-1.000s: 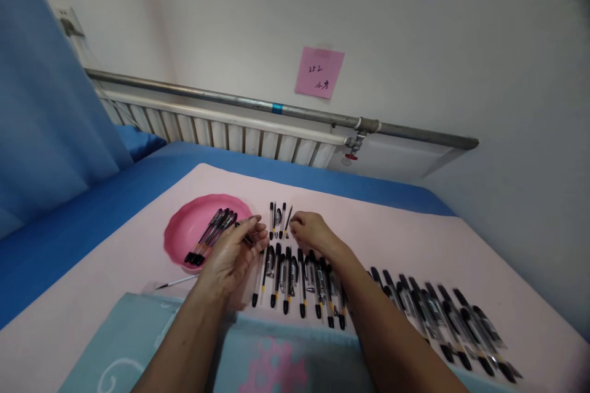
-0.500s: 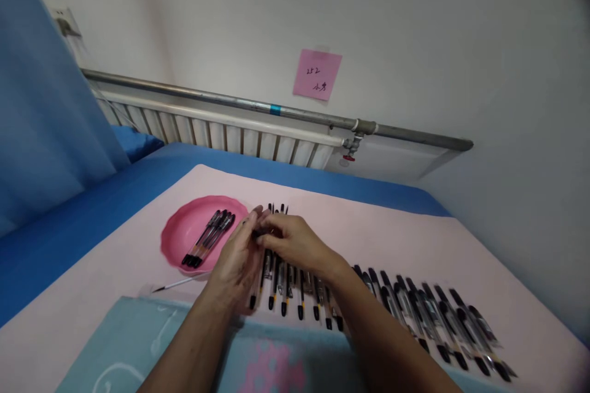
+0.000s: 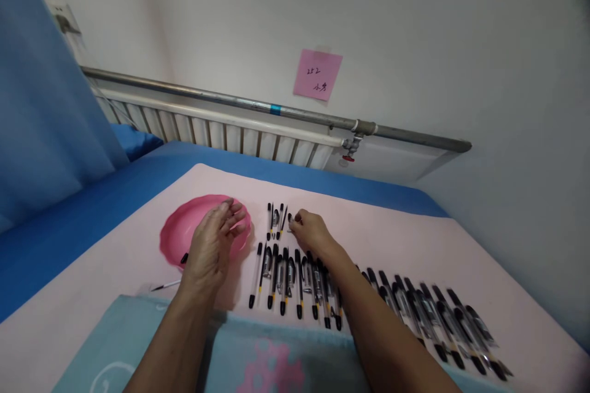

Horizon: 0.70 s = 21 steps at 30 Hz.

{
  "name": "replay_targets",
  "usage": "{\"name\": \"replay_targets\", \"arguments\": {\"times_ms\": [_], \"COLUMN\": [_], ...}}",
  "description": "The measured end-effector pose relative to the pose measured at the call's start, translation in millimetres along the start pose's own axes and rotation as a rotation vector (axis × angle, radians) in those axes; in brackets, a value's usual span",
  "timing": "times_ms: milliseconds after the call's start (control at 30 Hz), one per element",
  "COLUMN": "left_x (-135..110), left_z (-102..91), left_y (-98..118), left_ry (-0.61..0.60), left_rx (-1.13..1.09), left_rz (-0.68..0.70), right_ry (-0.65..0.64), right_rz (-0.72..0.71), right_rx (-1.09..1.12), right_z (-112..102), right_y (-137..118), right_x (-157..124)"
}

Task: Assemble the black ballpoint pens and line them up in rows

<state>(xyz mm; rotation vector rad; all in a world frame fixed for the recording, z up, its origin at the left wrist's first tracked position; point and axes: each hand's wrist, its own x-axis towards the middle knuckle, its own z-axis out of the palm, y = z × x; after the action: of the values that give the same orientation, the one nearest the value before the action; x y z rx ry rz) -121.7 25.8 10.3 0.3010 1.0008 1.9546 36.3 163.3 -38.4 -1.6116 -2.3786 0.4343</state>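
Observation:
My left hand [image 3: 214, 239] is over the pink bowl [image 3: 171, 227], fingers apart with nothing visible in them; it hides most of the bowl's inside. A black pen end [image 3: 184, 258] shows beside the wrist. My right hand [image 3: 311, 232] is closed at the fingertips on a small black-and-clear pen cap [image 3: 290, 219], low over the pink sheet. Just left of it lies a short row of pen barrels [image 3: 268, 221], thin refills and a cap. Nearer me, a longer row of taken-apart pens [image 3: 283, 282] runs partly under my right forearm.
More pen parts [image 3: 428, 313] lie in a row at the right. A thin white stick with a dark tip [image 3: 165, 285] rests below the bowl. Light blue cloth [image 3: 115, 344] covers the front edge. Behind the blue bed surface [image 3: 276, 169] stand a radiator [image 3: 230, 135] and a metal pipe [image 3: 207, 95].
My hands, together over the pens before, have parted. The left has moved left over the bowl and opened; the right has come down to the sheet with the cap, right of the short row.

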Motion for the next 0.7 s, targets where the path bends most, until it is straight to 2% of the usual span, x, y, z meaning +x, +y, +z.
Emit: {"name": "replay_targets", "arguments": {"times_ms": [233,467,700], "left_x": [0.7,0.9,-2.5], "left_z": [-2.4,-4.8,-0.3], "left_y": [1.6,0.8,3.2], "left_ry": [-0.013,-0.014,-0.006], "left_rx": [0.003,0.012,0.001], "left_rz": [-0.009,-0.013,-0.03], "right_ry": [-0.025,0.029,0.019], "right_rz": [-0.035,-0.024,-0.077], "right_rx": [0.029,0.014,-0.006], "right_z": [-1.9,1.9,4.4], "right_y": [0.4,0.6,-3.7], "right_x": [1.2,0.9,2.1]}}
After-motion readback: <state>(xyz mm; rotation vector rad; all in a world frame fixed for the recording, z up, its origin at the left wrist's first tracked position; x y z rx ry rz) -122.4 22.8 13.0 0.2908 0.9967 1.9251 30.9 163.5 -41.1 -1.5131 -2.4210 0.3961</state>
